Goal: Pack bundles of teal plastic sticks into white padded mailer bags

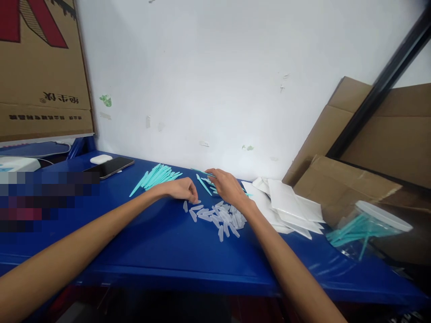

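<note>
Reaching in: left forearm (pixel 94 244) and right forearm (pixel 283 251) extend over the near edge of the blue table (pixel 144 242).
Caps (pixel 226 219): translucent, heaped loosely between the forearms, a few strays toward the left hand.
Jar (pixel 384 216): clear, white-lidded, at the table's right end, with teal sticks inside.
Left hand (pixel 183 189): fingers curled, tips together at one cap (pixel 198 202) at the heap's left; I cannot tell whether they grip it.
Right hand (pixel 229 185): just beyond the heap, fingers closed on a teal stick (pixel 200 171) that juts out leftward.
Packets (pixel 296 204): white, flat, overlapping, right of the right hand.
Loose sticks (pixel 204 185): a few, under and beside the right hand.
Stick pile (pixel 157 178): teal, fanned out, just beyond the left hand.
Phone (pixel 112 167): dark screen up, left of the stick pile.
White case (pixel 101 159): just behind the phone.
Cardboard (pixel 346 184): leaning behind the packets and jar.
Carton (pixel 40 80): printed, far left.
Wall (pixel 202 80): white, with scuffed patches.
</note>
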`<state>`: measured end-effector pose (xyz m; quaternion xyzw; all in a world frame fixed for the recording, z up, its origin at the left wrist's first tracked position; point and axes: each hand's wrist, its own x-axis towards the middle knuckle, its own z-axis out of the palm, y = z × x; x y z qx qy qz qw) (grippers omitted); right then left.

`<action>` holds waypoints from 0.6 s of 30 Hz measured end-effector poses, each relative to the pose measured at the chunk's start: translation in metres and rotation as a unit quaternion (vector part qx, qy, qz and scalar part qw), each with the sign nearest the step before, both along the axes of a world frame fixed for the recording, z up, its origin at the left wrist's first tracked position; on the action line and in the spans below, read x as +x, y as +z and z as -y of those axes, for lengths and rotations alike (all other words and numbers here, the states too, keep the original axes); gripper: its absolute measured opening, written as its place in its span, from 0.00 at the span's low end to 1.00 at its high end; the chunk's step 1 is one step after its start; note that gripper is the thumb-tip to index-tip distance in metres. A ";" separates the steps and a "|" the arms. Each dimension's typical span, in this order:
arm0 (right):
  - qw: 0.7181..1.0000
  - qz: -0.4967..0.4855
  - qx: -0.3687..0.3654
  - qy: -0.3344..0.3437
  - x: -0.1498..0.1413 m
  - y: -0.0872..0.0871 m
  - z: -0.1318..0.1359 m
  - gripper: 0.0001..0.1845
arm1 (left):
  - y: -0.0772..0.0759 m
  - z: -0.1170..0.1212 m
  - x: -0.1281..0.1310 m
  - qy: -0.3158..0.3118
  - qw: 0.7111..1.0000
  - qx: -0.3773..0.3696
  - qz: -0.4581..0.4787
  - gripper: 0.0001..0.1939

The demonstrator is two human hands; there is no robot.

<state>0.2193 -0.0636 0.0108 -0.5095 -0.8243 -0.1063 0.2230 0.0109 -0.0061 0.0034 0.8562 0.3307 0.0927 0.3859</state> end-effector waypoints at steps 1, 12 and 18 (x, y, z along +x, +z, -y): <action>1.000 0.002 0.002 -0.003 0.000 0.000 0.001 0.16 | 0.000 0.002 0.002 0.004 1.000 0.007 -0.002 0.06; 0.998 0.016 0.020 -0.049 0.000 0.005 0.003 0.16 | 0.014 0.000 -0.004 0.183 0.971 0.054 0.144 0.12; 0.998 0.028 0.004 -0.061 0.000 0.006 0.003 0.15 | 0.012 0.002 -0.002 0.274 0.922 -0.074 0.264 0.12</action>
